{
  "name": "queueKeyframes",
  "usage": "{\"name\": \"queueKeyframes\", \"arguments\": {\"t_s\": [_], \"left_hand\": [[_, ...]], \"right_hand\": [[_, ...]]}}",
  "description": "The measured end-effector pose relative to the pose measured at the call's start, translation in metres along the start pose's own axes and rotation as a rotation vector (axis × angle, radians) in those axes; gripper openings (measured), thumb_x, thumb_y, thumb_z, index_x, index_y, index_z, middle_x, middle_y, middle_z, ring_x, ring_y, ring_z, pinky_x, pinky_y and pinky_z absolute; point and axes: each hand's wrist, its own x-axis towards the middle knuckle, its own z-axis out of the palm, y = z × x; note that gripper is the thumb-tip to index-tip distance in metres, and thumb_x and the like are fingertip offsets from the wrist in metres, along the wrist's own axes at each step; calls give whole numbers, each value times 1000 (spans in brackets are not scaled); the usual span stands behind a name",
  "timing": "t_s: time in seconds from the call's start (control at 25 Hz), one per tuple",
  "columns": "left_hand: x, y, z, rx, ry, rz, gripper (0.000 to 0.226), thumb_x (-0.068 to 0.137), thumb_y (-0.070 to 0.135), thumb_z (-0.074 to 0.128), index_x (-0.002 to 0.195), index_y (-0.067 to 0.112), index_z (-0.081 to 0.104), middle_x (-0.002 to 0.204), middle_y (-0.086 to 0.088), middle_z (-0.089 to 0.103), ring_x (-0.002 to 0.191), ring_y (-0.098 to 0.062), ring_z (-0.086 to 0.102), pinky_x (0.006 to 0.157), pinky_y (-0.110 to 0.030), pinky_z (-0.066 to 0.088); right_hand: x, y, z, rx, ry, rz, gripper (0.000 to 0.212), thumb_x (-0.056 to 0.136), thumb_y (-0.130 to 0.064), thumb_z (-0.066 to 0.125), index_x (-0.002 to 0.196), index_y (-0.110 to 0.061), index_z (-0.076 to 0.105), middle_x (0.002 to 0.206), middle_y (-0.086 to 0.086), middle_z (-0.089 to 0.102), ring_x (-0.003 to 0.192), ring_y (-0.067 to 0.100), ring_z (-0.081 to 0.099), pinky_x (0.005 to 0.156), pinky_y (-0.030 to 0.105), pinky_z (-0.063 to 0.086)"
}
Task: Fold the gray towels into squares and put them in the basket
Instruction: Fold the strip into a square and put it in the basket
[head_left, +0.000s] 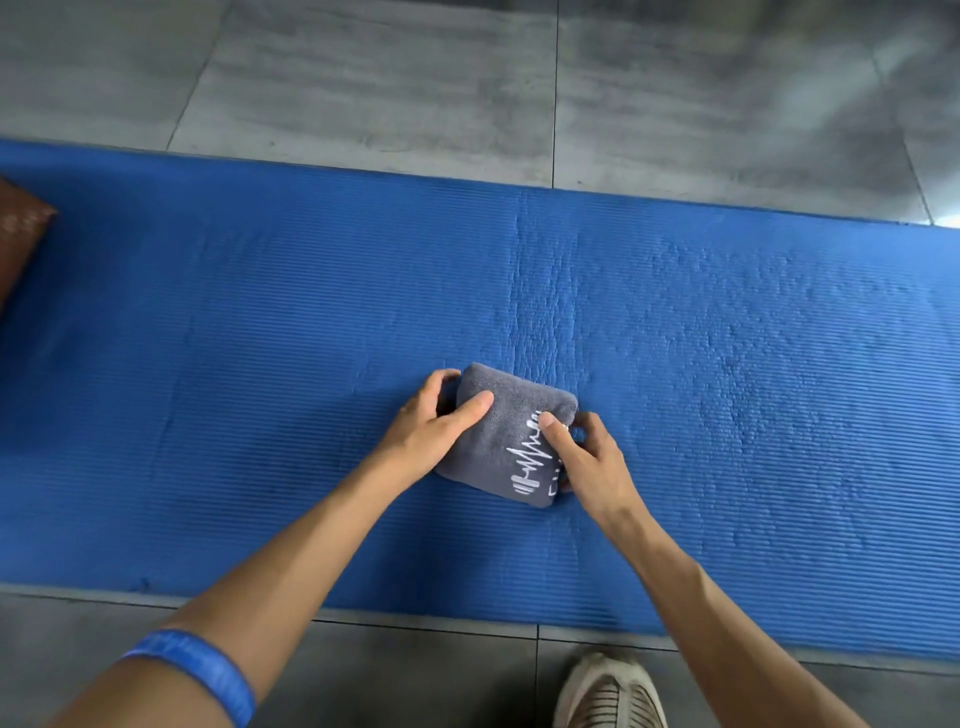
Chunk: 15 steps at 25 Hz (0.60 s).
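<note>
A gray towel (506, 431) folded into a small thick square lies on the blue mat (260, 338), with a white zigzag logo on its upper face. My left hand (431, 431) clasps its left side, thumb on top and fingers curled around the far left corner. My right hand (587, 457) grips the right edge, thumb pressed on the logo and fingers wrapped around the side. A brown woven corner (18, 234), possibly the basket, shows at the far left edge of the mat.
The blue ribbed mat runs left to right across a gray tiled floor (415, 78). A shoe (608, 691) stands on the tiles at the bottom, near the mat's front edge. A blue band (197, 670) circles my left forearm.
</note>
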Motion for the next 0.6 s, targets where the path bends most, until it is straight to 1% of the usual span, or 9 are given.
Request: {"name": "queueKeyframes", "arguments": {"t_s": [0.08,0.16,0.2,0.28,0.32,0.4,0.48,0.52,0.6], "left_hand": [[2,4,8,-10,9,49,52,92,49,59,138,36,41,122,23,46,113,-3,46,95,-22,33],[6,4,12,-7,-2,79,56,96,44,54,147,40,31,133,17,40,121,-1,37,100,-19,27],[8,3,13,-17,-12,93,55,98,42,52,148,42,29,139,14,39,124,0,35,101,-18,25],[12,4,14,-38,-26,114,51,99,41,50,146,43,31,148,10,37,127,0,34,102,-18,24],[14,4,15,-36,-27,115,49,100,40,49,146,42,33,149,9,37,128,-1,34,103,-18,24],[21,4,11,33,-9,126,46,100,40,48,144,37,40,149,9,40,133,-4,36,106,-19,25],[28,4,3,224,45,188,41,97,44,53,136,33,54,139,6,54,128,-11,48,105,-24,35],[30,2,-2,309,67,218,38,94,47,57,128,31,60,127,5,61,119,-13,54,100,-28,41],[29,-3,-6,386,82,246,33,90,51,60,112,28,66,105,5,62,99,-12,59,89,-32,46]], "right_hand": [[3,3,2,-28,24,2,46,77,-69,66,99,-29,57,90,-6,73,83,14,72,80,51,58],[7,8,4,-66,56,-50,50,73,-74,65,104,-38,53,98,-7,72,90,14,70,84,50,57],[10,6,2,-84,73,-110,50,74,-71,67,112,-42,51,107,-9,69,97,11,68,88,46,55],[19,-4,-7,-144,50,-211,49,81,-53,72,123,-44,49,120,-14,61,108,5,60,92,30,50],[23,-11,-13,-166,13,-220,42,83,-46,74,120,-40,55,115,-15,63,103,3,61,88,26,48],[27,-23,-18,-199,-17,-177,26,80,-46,72,91,-24,67,83,-13,68,76,6,62,72,32,49],[21,-21,-13,-248,-28,-112,49,78,-55,68,67,-8,57,59,-4,58,58,13,54,61,45,50],[13,-17,-7,-289,-51,-77,53,81,-55,66,64,-6,52,55,-1,54,56,18,55,60,47,51],[-3,-8,7,-379,-39,-57,43,91,-47,62,68,-13,51,61,-5,58,64,25,62,63,42,50]]}}
